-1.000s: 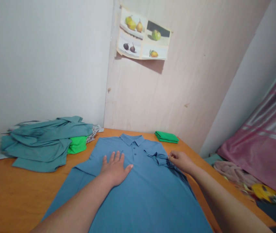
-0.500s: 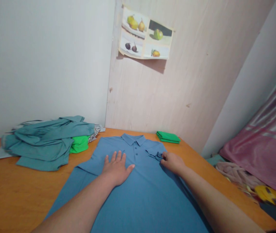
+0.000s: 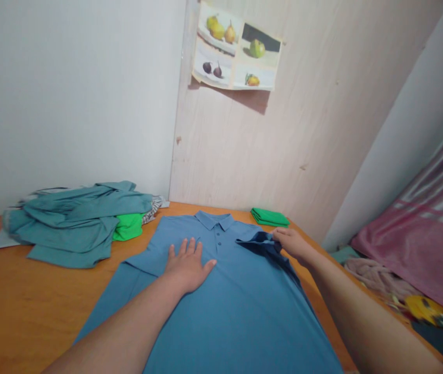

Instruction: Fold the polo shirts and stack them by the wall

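A blue polo shirt (image 3: 221, 306) lies front up on the table, its buttoned collar at the far end. My left hand (image 3: 187, 266) rests flat on the chest of the shirt, fingers spread. Pinched in my right hand (image 3: 288, 242) is the edge of the sleeve on the right side, lifted so that its dark inside shows. The sleeve on the left lies spread out flat. My right fingertips are partly hidden by the cloth.
On the orange wooden table (image 3: 30, 306), a heap of teal clothes (image 3: 73, 223) with a bright green piece (image 3: 128, 227) lies at the left. A folded green cloth (image 3: 270, 217) sits at the back right. Beyond the right edge hangs a pink curtain (image 3: 420, 244).
My right hand has moved right and slightly up, drawing the sleeve edge outward and opening it. My left hand stays in place on the shirt. The view has shifted slightly.
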The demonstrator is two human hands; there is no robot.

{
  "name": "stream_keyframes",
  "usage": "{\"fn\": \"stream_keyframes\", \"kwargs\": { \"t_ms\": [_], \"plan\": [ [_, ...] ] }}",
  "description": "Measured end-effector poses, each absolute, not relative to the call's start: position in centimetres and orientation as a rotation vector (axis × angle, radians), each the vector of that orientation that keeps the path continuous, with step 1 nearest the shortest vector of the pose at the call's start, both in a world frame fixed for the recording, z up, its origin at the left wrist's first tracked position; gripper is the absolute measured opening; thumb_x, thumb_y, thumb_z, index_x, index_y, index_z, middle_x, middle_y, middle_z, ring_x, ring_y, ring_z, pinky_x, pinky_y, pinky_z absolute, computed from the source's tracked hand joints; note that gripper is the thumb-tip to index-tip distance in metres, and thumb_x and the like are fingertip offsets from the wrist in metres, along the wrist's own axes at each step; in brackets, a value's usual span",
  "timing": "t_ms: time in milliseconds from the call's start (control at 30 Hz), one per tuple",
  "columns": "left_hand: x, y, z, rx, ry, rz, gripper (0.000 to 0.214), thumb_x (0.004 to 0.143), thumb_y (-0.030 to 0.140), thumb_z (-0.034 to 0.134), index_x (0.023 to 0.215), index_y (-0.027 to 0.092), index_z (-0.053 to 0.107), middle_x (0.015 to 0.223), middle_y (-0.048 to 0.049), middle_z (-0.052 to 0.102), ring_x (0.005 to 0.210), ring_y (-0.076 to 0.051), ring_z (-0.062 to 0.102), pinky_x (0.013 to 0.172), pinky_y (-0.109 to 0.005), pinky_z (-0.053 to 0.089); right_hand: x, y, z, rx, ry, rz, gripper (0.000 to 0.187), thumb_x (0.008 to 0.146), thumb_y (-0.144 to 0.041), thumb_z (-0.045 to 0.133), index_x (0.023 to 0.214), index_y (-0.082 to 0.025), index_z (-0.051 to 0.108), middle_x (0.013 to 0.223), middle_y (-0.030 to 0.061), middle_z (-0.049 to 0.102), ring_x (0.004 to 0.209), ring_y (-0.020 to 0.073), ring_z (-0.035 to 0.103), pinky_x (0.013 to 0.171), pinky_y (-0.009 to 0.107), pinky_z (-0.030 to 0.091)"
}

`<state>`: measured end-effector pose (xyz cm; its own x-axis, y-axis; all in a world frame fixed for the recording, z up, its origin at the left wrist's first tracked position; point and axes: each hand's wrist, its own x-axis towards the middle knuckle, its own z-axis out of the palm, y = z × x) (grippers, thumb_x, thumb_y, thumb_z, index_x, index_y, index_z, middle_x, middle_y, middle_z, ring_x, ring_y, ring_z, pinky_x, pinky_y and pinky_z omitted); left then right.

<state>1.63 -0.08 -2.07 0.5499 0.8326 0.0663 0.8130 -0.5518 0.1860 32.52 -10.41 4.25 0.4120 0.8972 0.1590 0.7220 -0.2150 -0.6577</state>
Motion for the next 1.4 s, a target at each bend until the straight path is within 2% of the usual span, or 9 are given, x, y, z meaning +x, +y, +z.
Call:
{"fn": "stream_keyframes", "kwargs": {
  "t_ms": [100, 200, 300, 467, 667, 833, 1100, 1233, 1400],
  "plan": [
    [1.7, -0.1, -2.1, 2.647, 1.419, 0.212, 0.095, 0.088, 0.078, 0.014, 0.157, 0.015, 0.030, 0.164, -0.0144, 0.017, 0.152, -0.039, 0.012, 0.116, -0.068, 0.008, 32.0, -10.9, 3.6, -2.070, -1.443, 0.408, 0.037, 0.081, -0.044, 0.052, 0.052, -0.020, 0.056, 0.041, -0.0017, 0.045, 0.043, 0.0118, 0.040, 0.048, 0.025, 0.031],
    [1.7, -0.2, -2.0, 2.644, 1.420, 0.209, 0.096, 0.087, 0.079, 0.013, 0.157, 0.015, 0.029, 0.164, -0.0142, 0.016, 0.152, -0.039, 0.012, 0.116, -0.068, 0.008, 32.0, -10.5, 3.4, -2.141, -1.474, 0.382, 0.041, 0.086, -0.045, 0.049, 0.057, -0.019, 0.060, 0.041, -0.0020, 0.044, 0.042, 0.0116, 0.038, 0.047, 0.025, 0.029],
    [1.6, -0.3, -1.8, 2.641, 1.415, 0.200, 0.095, 0.088, 0.078, 0.014, 0.157, 0.014, 0.029, 0.164, -0.0141, 0.016, 0.152, -0.038, 0.012, 0.117, -0.068, 0.008, 31.9, -9.1, 3.7, -2.167, -1.491, 0.300, 0.035, 0.090, -0.040, 0.044, 0.069, -0.018, 0.062, 0.051, -0.0010, 0.052, 0.048, 0.0127, 0.046, 0.049, 0.024, 0.033],
    [1.6, -0.2, -2.0, 2.646, 1.428, 0.205, 0.095, 0.088, 0.078, 0.014, 0.157, 0.014, 0.029, 0.164, -0.0137, 0.015, 0.152, -0.038, 0.011, 0.117, -0.067, 0.008, 29.7, -5.9, 3.5, -2.227, -1.591, 0.104, 0.024, 0.089, -0.034, 0.052, 0.076, -0.018, 0.065, 0.074, 0.0033, 0.066, 0.071, 0.0159, 0.059, 0.060, 0.024, 0.038],
    [1.7, 0.0, -2.4, 2.661, 1.437, 0.234, 0.094, 0.088, 0.078, 0.015, 0.156, 0.015, 0.032, 0.164, -0.0144, 0.018, 0.152, -0.038, 0.013, 0.117, -0.067, 0.007, 25.6, -3.3, 1.3, -2.392, -1.607, -0.051, 0.042, 0.083, -0.057, 0.060, 0.095, -0.018, 0.072, 0.098, 0.0140, 0.074, 0.091, 0.0277, 0.067, 0.073, 0.032, 0.045],
    [1.7, 0.0, -2.4, 2.666, 1.436, 0.225, 0.094, 0.088, 0.078, 0.015, 0.156, 0.015, 0.031, 0.164, -0.0141, 0.018, 0.152, -0.038, 0.013, 0.116, -0.068, 0.008, 24.9, -2.5, 0.4, -2.501, -1.547, -0.119, 0.029, 0.088, -0.034, 0.054, 0.102, -0.017, 0.072, 0.110, 0.0188, 0.072, 0.102, 0.0307, 0.067, 0.081, 0.036, 0.047],
    [1.7, -0.1, -2.4, 2.656, 1.444, 0.229, 0.094, 0.088, 0.077, 0.014, 0.156, 0.015, 0.031, 0.164, -0.0136, 0.017, 0.152, -0.037, 0.012, 0.117, -0.067, 0.007, 26.9, -1.6, 2.2, -2.521, -1.460, -0.094, 0.038, 0.096, -0.036, 0.038, 0.102, -0.019, 0.071, 0.107, 0.0123, 0.073, 0.095, 0.0245, 0.068, 0.073, 0.029, 0.047],
    [1.7, -0.3, -2.2, 2.649, 1.443, 0.235, 0.093, 0.089, 0.077, 0.015, 0.156, 0.015, 0.032, 0.164, -0.0135, 0.018, 0.152, -0.037, 0.012, 0.117, -0.067, 0.007, 26.2, -1.4, 1.7, -2.501, -1.521, -0.044, 0.040, 0.089, -0.053, 0.052, 0.099, -0.019, 0.071, 0.102, 0.0129, 0.074, 0.096, 0.0273, 0.068, 0.077, 0.032, 0.048],
    [1.7, -0.5, -2.0, 2.642, 1.433, 0.231, 0.092, 0.088, 0.078, 0.016, 0.156, 0.018, 0.032, 0.164, -0.0137, 0.019, 0.152, -0.037, 0.012, 0.118, -0.066, 0.008, 25.7, -1.3, 0.5, -2.464, -1.514, -0.031, 0.024, 0.084, -0.035, 0.059, 0.095, -0.017, 0.071, 0.104, 0.0171, 0.073, 0.100, 0.0298, 0.067, 0.081, 0.036, 0.048]
  ]
}}
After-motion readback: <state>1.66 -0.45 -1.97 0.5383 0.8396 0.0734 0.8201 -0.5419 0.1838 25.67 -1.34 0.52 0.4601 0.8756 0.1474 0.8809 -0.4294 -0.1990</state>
